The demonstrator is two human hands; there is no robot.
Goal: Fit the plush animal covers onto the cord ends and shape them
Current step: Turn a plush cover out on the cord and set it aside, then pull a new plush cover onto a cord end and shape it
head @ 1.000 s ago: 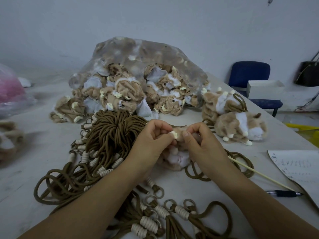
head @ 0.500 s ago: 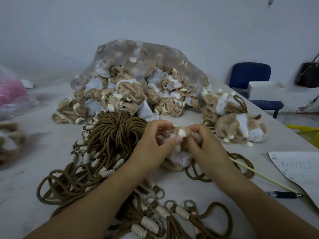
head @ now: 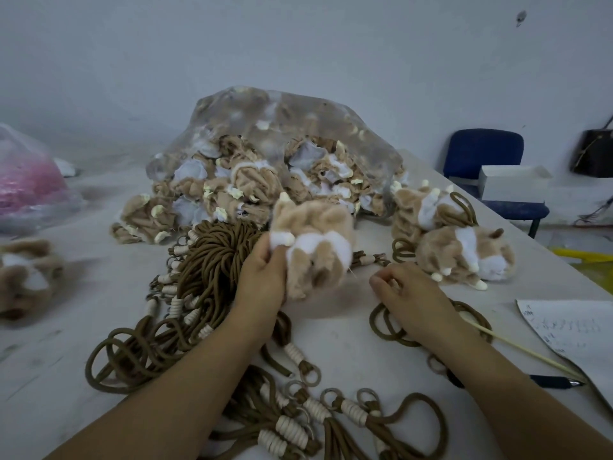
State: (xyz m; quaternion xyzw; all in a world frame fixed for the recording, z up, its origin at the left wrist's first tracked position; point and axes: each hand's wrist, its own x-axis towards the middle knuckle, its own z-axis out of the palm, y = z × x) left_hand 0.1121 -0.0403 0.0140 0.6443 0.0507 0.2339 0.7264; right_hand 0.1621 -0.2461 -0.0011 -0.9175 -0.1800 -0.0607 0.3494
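Observation:
My left hand (head: pixel 262 277) grips a tan and white plush animal (head: pixel 315 244) from below and holds it up above the table, belly side towards me. My right hand (head: pixel 408 297) is apart from it, low over a coil of brown cord (head: pixel 381 327), its fingers curled with nothing visible between them. A thick bundle of brown cords (head: pixel 215 260) lies left of my left hand. Cord ends with white wrapping and metal rings (head: pixel 331 410) lie near me. Empty plush covers (head: pixel 232 194) spill from a clear plastic bag (head: pixel 282 127) behind.
Two fitted plush animals (head: pixel 464 254) sit at the right with cords. A thin wooden stick (head: pixel 517 346), a pen (head: pixel 557 381) and a written sheet (head: pixel 570 333) lie by the right table edge. Beyond are a blue chair (head: pixel 484 154) and a white box (head: pixel 510 182). A pink-filled bag (head: pixel 26 180) sits far left.
Both hands were working on the plush animal together low over the table. Now my left hand alone has lifted it up and turned it, and my right hand has let go and dropped to the right.

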